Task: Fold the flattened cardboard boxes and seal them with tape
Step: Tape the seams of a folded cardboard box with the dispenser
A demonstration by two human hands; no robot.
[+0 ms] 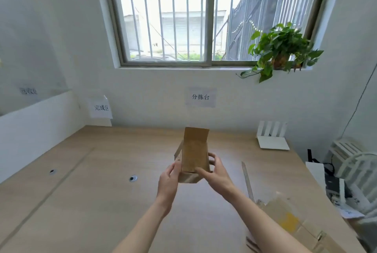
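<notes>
A small brown cardboard box is held up above the middle of the wooden table, partly opened, with one flap standing up at its far end and another hanging at its near end. My left hand grips its left side, thumb on the near face. My right hand grips its right side, thumb across the front and fingers curled behind. A pile of flattened cardboard lies at the table's near right corner. No tape is visible.
A long ruler-like strip lies right of my hands. A white router stands at the back right. Two round cable holes sit left of centre. White racks and clutter crowd the right edge. Paper labels hang on the wall.
</notes>
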